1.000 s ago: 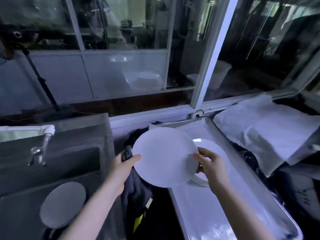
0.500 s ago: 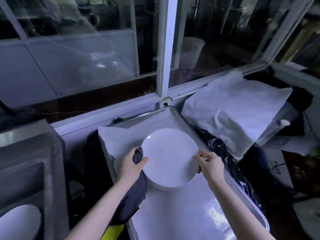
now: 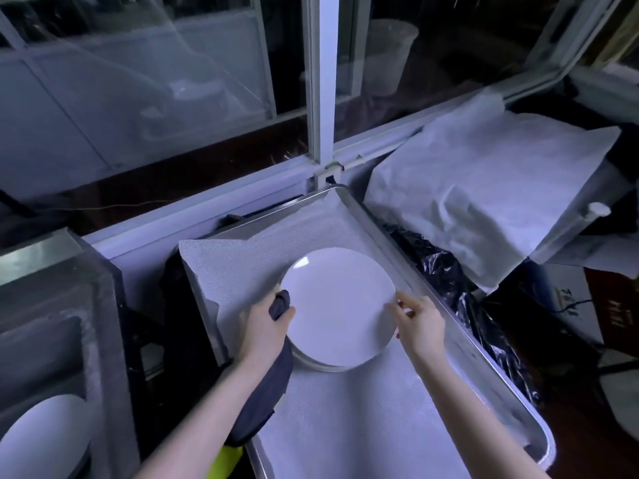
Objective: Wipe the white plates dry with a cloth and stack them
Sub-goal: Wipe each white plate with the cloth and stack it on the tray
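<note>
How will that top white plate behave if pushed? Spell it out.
Probably rigid: the top plate lies flat though touched only at its rim. Its glossy sheen suggests slipperiness; it looks ceramic, so likely chips if dropped.

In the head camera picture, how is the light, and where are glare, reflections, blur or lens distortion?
Head view: dim, bluish light; a glare spot on the far-left rim of the top plate; pale reflections in the window glass; the right hand slightly motion-blurred; the dark cloth in the left hand loses detail in shadow; the window sill bows from the wide lens.
</note>
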### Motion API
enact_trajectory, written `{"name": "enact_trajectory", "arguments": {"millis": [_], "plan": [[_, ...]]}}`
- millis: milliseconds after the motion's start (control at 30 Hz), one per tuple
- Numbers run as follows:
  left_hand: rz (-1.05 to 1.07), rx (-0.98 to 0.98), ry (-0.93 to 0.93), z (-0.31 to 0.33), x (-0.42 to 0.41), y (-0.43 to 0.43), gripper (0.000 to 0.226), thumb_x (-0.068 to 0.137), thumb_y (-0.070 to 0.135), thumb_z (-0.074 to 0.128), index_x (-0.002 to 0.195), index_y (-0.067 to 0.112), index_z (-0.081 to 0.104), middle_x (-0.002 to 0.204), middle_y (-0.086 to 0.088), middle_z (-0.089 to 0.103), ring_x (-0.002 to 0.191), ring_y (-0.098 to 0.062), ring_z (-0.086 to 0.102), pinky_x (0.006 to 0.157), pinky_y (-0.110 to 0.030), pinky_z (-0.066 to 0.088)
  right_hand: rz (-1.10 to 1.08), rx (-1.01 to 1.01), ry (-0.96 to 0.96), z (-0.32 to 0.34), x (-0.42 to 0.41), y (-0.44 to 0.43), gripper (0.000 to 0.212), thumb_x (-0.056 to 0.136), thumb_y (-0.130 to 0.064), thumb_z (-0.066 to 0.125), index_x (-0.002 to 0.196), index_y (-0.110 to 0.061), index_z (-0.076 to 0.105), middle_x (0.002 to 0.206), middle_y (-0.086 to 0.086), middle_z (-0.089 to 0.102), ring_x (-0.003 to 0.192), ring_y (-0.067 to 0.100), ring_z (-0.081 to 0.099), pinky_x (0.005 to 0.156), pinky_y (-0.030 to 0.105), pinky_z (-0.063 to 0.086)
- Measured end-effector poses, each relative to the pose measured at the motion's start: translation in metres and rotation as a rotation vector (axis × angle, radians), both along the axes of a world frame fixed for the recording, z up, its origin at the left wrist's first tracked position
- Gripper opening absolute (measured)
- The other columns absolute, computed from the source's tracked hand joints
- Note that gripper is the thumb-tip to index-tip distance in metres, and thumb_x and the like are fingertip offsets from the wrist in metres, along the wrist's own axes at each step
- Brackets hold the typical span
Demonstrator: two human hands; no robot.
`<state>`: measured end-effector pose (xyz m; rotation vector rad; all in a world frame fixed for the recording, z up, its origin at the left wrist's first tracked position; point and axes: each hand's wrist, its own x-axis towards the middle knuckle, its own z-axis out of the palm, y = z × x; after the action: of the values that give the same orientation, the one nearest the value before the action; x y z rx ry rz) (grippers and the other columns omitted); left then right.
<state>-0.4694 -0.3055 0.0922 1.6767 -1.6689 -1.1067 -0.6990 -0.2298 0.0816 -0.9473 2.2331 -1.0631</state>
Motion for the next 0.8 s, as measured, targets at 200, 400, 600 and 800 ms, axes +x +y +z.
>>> {"name": "enact_trajectory", "arguments": {"millis": [200,400,600,800], "plan": [[0.033,-0.049,-0.114,0.006,0.003,0.002,0.011,0.085,0.018,0.068,0.089,0.028,0.064,0.067,0.011,0.065,0.077,-0.019,0.056,0.058,-0.007,0.036,0.024,-0.012,0.012,-0.005,0.004,-0.004,0.012,0.089,-0.011,0.067,0.087,-0.02,0.074,0.086,0.004,0.057,0.079,0.025,0.057,0.073,0.025,0.035],[-0.02,-0.025,-0.183,0.002,0.012,0.006,0.063,0.091,0.028,0.066,0.148,0.028,0.041,0.126,-0.004,0.066,0.117,-0.024,0.058,0.083,-0.02,0.035,0.043,0.032,0.071,-0.012,0.002,-0.001,0.018,0.091,-0.02,0.068,0.108,-0.021,0.076,0.092,0.006,0.057,0.09,0.026,0.056,0.073,0.031,0.037],[0.006,-0.103,-0.191,0.009,0.035,0.022,0.044,0.087,0.029,0.07,0.13,0.033,0.061,0.117,-0.01,0.071,0.111,-0.031,0.062,0.075,-0.021,0.038,0.066,0.067,0.119,-0.011,0.004,0.001,0.019,0.095,-0.026,0.062,0.11,-0.022,0.072,0.096,0.007,0.055,0.088,0.02,0.052,0.069,0.031,0.036],[0.069,-0.175,-0.119,0.026,0.074,0.042,0.031,0.084,0.03,0.071,0.112,0.043,0.063,0.078,0.018,0.065,0.084,-0.011,0.061,0.066,-0.014,0.039,0.171,-0.091,0.262,0.011,0.057,0.015,0.039,0.091,-0.02,0.07,0.13,-0.02,0.066,0.114,0.008,0.05,0.099,0.027,0.057,0.081,0.028,0.04]]}}
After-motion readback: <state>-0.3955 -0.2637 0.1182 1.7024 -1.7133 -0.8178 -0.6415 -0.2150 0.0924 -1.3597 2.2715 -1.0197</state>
